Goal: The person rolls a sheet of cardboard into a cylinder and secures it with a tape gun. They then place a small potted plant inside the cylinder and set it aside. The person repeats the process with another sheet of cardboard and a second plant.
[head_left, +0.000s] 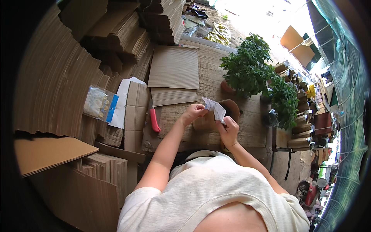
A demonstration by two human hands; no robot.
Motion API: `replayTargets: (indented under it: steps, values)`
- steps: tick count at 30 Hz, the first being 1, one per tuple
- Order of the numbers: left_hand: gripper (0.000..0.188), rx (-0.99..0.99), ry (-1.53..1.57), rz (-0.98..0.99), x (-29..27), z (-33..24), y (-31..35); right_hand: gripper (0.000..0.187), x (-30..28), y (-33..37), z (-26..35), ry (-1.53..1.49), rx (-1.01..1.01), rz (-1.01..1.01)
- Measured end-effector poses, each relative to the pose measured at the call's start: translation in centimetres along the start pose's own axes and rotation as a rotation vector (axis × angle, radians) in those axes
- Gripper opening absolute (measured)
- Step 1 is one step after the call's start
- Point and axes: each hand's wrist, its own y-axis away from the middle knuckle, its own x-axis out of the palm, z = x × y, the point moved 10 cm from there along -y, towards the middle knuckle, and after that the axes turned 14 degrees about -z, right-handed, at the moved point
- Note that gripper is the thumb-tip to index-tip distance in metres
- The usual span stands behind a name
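I've got one white printed slip [216, 109] pinched between my left hand [194, 113] and right hand [229, 130] over the table [174, 120], long axis slanting upper-left to lower-right, one red-handled tool [154, 120] and two leafy plants [247, 60] nearby.

Tall brown cardboard stacks [58, 81] at left, leafy plants [247, 65], green netting [349, 69] at right

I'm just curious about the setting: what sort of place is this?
Probably a small, partly open-air cardboard workshop: tall stacks of cardboard fill the left side, a red-handled tool lies by flat cardboard sheets, and green sheeting hangs on the right.
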Motion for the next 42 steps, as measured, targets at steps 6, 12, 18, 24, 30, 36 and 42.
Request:
replayTargets:
  steps: [6,12,18,24,30,36,42]
  values:
    - [0.011,-0.045,-0.124,0.115,0.7,0.9,-0.6,0.011,-0.5,0.0,-0.6,0.007,0.007,0.064]
    - [0.009,0.002,-0.080,0.064,0.0,1.9,-0.8,0.013,-0.3,0.5,-0.2,-0.119,0.036,0.080]
    - [0.011,-0.063,-0.249,0.126,-0.7,2.8,-0.9,0.012,-1.0,0.1,1.3,-0.165,-0.208,0.070]
    - [0.013,0.010,-0.346,0.031,-0.2,-2.5,1.4,0.015,-0.1,0.3,0.5,-0.151,-0.109,0.188]
    - [0.013,0.117,-0.005,0.057,0.2,-2.6,2.0,0.015,-0.6,0.0,1.3,-0.173,-0.283,0.131]
    - [0.009,0.150,-0.117,0.000,0.6,-3.4,2.3,0.012,-0.8,0.0,1.3,-0.238,-0.220,0.183]
    - [0.031,0.131,-0.377,-0.039,-0.4,-1.3,1.6,0.015,-0.7,0.4,0.7,-0.131,-0.321,0.261]
